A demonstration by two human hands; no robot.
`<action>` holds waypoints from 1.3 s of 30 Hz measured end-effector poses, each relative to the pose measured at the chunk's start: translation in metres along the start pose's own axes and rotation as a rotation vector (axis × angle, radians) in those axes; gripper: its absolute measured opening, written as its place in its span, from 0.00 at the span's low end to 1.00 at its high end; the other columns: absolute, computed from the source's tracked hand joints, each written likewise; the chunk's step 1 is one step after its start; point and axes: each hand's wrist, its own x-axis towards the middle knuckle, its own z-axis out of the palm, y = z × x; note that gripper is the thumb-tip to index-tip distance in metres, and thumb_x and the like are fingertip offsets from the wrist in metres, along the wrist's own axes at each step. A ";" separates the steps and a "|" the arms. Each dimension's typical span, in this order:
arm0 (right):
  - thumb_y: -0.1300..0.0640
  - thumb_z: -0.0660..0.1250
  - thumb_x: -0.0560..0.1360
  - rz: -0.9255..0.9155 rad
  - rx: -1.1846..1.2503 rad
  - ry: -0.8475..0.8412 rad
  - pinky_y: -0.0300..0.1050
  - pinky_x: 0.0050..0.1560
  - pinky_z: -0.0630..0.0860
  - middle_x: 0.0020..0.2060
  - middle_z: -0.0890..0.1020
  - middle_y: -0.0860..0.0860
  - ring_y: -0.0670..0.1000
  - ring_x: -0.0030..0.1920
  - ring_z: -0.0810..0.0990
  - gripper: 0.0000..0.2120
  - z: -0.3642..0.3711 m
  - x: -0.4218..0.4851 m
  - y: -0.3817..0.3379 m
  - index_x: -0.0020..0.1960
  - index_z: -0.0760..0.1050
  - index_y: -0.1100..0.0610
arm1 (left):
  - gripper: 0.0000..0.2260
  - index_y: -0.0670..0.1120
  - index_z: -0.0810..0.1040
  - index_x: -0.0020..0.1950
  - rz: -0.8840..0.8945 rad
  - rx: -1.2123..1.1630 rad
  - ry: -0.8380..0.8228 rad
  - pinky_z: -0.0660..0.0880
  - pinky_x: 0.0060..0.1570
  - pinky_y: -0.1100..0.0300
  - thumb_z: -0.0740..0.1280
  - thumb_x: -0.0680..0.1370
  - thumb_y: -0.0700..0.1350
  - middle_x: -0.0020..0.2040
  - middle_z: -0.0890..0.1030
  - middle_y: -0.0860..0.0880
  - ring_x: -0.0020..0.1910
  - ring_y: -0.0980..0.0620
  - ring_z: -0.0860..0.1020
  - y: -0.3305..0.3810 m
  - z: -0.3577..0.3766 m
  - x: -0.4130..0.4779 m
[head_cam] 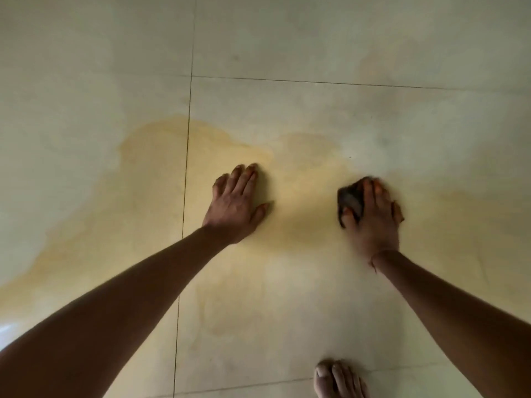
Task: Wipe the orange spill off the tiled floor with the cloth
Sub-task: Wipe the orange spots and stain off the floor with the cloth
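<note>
Under the right hand (373,214), fingers (367,193) clenched on it, a small dark wadded cloth (349,201) presses the glossy pale tiled floor (316,53). Thin orange spill (161,173), a matte film with irregular edges, lies mostly leftward of the cloth, across the grout line. Left hand (235,205) rests flat on the film, fingers released, nearer its thickest part.

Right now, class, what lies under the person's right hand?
A dark cloth shows past the right hand, pressed on the wet orange spill. The rest of the cloth is hidden beneath the palm.
</note>
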 end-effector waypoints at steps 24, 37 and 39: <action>0.37 0.58 0.72 -0.818 -0.001 -0.091 0.55 0.73 0.49 0.78 0.57 0.52 0.54 0.76 0.56 0.40 0.055 0.049 -0.374 0.78 0.55 0.53 | 0.30 0.44 0.52 0.79 -0.702 -0.059 0.216 0.50 0.73 0.45 0.48 0.79 0.56 0.79 0.55 0.45 0.77 0.44 0.51 -0.206 -0.043 -0.152; 0.37 0.55 0.70 -1.012 -0.003 -0.121 0.56 0.72 0.51 0.76 0.62 0.55 0.55 0.75 0.59 0.40 0.073 0.020 -0.462 0.77 0.60 0.55 | 0.31 0.42 0.55 0.78 -0.675 -0.081 0.155 0.52 0.72 0.45 0.52 0.77 0.53 0.78 0.57 0.43 0.77 0.42 0.52 -0.208 -0.045 -0.154; 0.37 0.56 0.70 -1.118 -0.009 -0.135 0.56 0.73 0.53 0.76 0.63 0.54 0.55 0.75 0.60 0.39 0.071 0.017 -0.438 0.77 0.61 0.54 | 0.31 0.41 0.56 0.78 -0.673 -0.093 0.161 0.53 0.72 0.45 0.53 0.76 0.53 0.78 0.58 0.43 0.77 0.42 0.53 -0.208 -0.045 -0.155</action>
